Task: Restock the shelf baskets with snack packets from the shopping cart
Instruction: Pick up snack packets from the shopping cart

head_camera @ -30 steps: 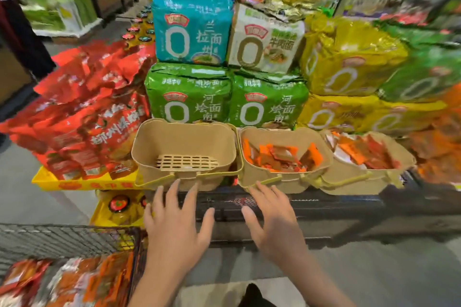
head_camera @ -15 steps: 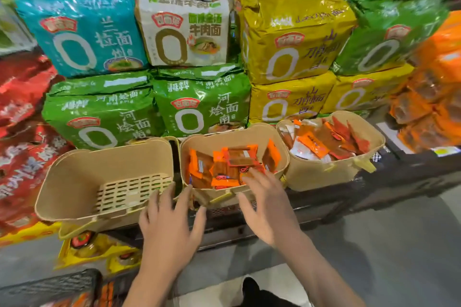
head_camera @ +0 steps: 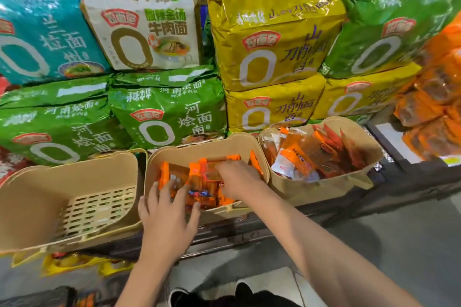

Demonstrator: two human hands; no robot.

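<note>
Snack packets (head_camera: 199,179), labels unreadable: left hand (head_camera: 167,217) splayed, right hand's (head_camera: 237,177) grip unclear.

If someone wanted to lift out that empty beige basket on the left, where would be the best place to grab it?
Probably by the front rim of the empty basket, coming from the aisle side. It tilts forward with its open mouth facing out, and noodle bags crowd its back, so only the front and side edges are free.

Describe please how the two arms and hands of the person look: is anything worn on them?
Both forearms are bare as far as the picture shows; no sleeve is visible. The left hand and the right hand wear no gloves, and I see no watch, bracelet or ring. The fingers are slim, and the nails appear short and unpainted, though blur makes this uncertain.
</note>
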